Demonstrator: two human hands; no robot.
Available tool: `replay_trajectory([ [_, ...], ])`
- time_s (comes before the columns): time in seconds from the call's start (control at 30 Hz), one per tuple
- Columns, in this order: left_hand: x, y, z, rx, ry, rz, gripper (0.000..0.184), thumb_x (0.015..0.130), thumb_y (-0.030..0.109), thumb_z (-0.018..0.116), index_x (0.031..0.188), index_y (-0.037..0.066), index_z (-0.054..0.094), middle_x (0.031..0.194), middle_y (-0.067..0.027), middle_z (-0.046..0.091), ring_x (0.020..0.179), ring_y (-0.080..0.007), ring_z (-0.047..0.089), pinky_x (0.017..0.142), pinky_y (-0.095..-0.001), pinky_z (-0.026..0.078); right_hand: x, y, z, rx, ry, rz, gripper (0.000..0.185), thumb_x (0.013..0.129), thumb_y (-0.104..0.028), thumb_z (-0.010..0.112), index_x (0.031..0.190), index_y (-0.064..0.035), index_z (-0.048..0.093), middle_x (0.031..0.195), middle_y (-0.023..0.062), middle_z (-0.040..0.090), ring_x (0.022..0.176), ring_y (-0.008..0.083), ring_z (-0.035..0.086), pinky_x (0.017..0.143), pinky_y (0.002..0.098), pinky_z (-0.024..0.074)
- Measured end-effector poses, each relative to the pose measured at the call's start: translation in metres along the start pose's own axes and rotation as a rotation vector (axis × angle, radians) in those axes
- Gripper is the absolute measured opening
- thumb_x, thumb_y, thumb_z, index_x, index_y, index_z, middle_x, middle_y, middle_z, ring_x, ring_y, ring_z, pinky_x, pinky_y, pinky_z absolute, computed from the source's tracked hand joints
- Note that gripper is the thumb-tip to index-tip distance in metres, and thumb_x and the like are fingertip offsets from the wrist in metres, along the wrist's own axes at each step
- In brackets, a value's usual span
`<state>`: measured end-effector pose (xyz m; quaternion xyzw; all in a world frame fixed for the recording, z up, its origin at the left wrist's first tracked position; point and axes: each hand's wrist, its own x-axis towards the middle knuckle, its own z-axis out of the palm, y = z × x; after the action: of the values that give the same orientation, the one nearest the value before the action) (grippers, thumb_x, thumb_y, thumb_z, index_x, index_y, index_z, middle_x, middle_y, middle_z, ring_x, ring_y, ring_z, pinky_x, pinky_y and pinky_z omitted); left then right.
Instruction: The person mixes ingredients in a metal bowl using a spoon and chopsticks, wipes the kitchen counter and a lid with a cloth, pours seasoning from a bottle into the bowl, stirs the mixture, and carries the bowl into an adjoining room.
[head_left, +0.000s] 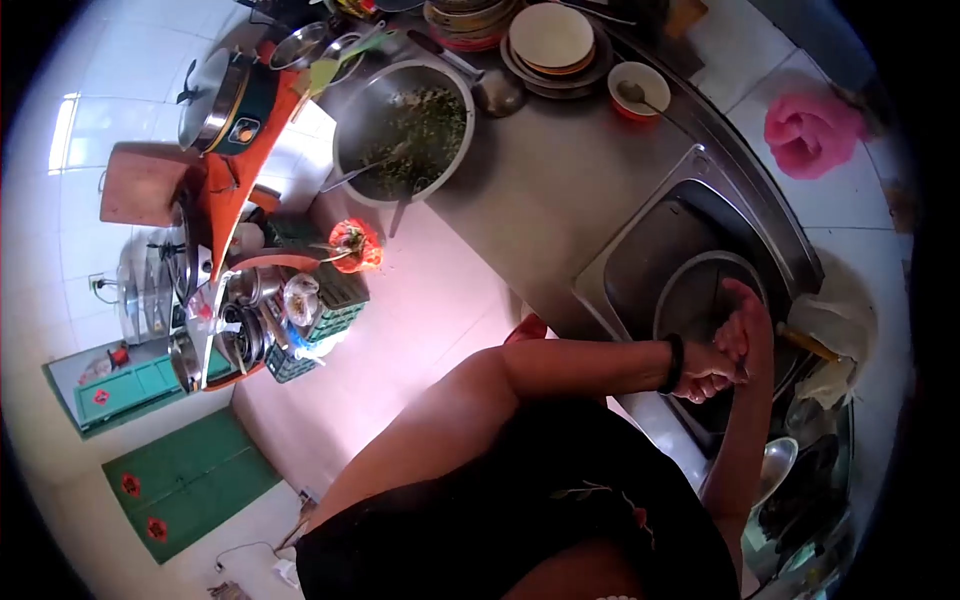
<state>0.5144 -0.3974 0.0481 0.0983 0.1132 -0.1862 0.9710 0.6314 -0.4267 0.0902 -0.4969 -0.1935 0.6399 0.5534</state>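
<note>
Both of my hands are over the sink (625,262), above a round metal basin (675,290) set inside it. My left hand (706,372), with a black band (675,362) at its wrist, comes in from the left. Its fingers are curled and pressed on my right wrist. My right hand (738,315) reaches past it over the basin, its fingers loosely bent and apart, with nothing visible in them. Shadow hides part of the fingers and the inside of the basin.
On the steel counter stand a large bowl of chopped greens (425,130), stacked plates (552,40) and a small bowl with a spoon (650,85). A pink cloth (815,130) hangs by the sink. At left, a crowded orange shelf (225,185) holds a cooker (235,100).
</note>
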Motion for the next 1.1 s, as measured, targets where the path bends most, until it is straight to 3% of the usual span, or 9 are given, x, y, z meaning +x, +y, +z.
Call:
replay_trajectory([
  [0.1,-0.001,0.000,-0.013,0.086,0.123,0.022,0.028,0.083,0.027,0.067,0.065,0.019,0.048,0.052,0.0089,0.031,0.042,-0.0040,0.025,0.040,-0.0209,0.018,0.013,0.017,-0.008,-0.124,0.024,0.055,0.048,0.096,-0.039,0.047,0.123,0.0002,0.047,0.046,-0.0062,0.032,0.036,0.0037,0.030,0.040,0.0210,0.0308],
  [0.33,0.008,-0.003,-0.046,0.333,0.390,0.035,0.026,0.077,0.027,0.069,0.066,0.019,0.046,0.052,0.0058,0.034,0.042,-0.0062,0.030,0.038,-0.0244,0.022,0.037,0.055,-0.024,-0.244,0.137,0.136,0.035,0.096,-0.035,0.048,0.104,-0.0021,0.055,0.048,-0.0058,0.033,0.038,0.0037,0.030,0.038,0.0218,0.0281],
  [0.43,0.011,-0.011,-0.048,0.388,0.576,0.134,0.019,0.074,0.025,0.068,0.078,0.017,0.051,0.054,0.0027,0.040,0.041,-0.0102,0.037,0.038,-0.0260,0.028,0.045,0.072,-0.034,-0.298,0.180,0.140,0.031,0.097,-0.033,0.047,0.097,-0.0037,0.057,0.049,-0.0055,0.034,0.039,0.0043,0.032,0.037,0.0223,0.0276],
  [0.57,0.044,-0.034,-0.084,0.795,0.804,0.472,0.027,0.073,0.027,0.070,0.096,0.017,0.059,0.066,-0.0035,0.054,0.059,-0.0201,0.053,0.052,-0.0342,0.046,0.055,0.088,-0.043,-0.311,0.236,0.150,0.029,0.098,-0.031,0.045,0.094,-0.0051,0.058,0.050,-0.0046,0.036,0.040,0.0053,0.034,0.036,0.0229,0.0280],
  [0.63,0.092,-0.052,-0.141,1.148,0.906,0.621,0.035,0.074,0.028,0.070,0.105,0.016,0.060,0.078,-0.0042,0.060,0.073,-0.0237,0.060,0.065,-0.0364,0.051,0.058,0.093,-0.043,-0.312,0.254,0.148,0.029,0.097,-0.030,0.045,0.093,-0.0053,0.058,0.049,-0.0045,0.037,0.040,0.0055,0.034,0.036,0.0232,0.0278],
  [0.67,0.098,-0.056,-0.152,1.184,0.923,0.639,0.034,0.074,0.029,0.069,0.104,0.016,0.060,0.079,-0.0054,0.061,0.074,-0.0246,0.060,0.066,-0.0368,0.051,0.058,0.096,-0.042,-0.323,0.262,0.144,0.028,0.097,-0.030,0.044,0.092,-0.0053,0.058,0.049,-0.0045,0.037,0.040,0.0056,0.034,0.036,0.0233,0.0277],
  [0.93,0.121,-0.073,-0.189,1.028,0.986,0.660,0.032,0.076,0.035,0.066,0.096,0.010,0.062,0.090,-0.0149,0.066,0.089,-0.0323,0.063,0.075,-0.0404,0.049,0.065,0.120,-0.047,-0.385,0.397,0.098,0.029,0.096,-0.029,0.046,0.087,-0.0047,0.059,0.050,-0.0020,0.040,0.039,0.0082,0.035,0.036,0.0252,0.0273],
  [1.03,0.077,-0.056,-0.153,1.082,0.989,0.554,0.031,0.076,0.035,0.065,0.093,0.009,0.061,0.089,-0.0158,0.066,0.088,-0.0339,0.062,0.075,-0.0410,0.049,0.066,0.126,-0.043,-0.381,0.476,0.089,0.030,0.095,-0.030,0.046,0.086,-0.0044,0.059,0.052,-0.0004,0.042,0.039,0.0098,0.036,0.035,0.0258,0.0279],
  [1.1,0.076,-0.059,-0.159,1.100,0.997,0.636,0.032,0.077,0.036,0.064,0.093,0.009,0.061,0.089,-0.0164,0.066,0.089,-0.0340,0.062,0.075,-0.0418,0.049,0.068,0.133,-0.043,-0.381,0.515,0.051,0.031,0.095,-0.030,0.046,0.085,-0.0043,0.059,0.053,0.0004,0.044,0.039,0.0106,0.037,0.035,0.0259,0.0285],
])
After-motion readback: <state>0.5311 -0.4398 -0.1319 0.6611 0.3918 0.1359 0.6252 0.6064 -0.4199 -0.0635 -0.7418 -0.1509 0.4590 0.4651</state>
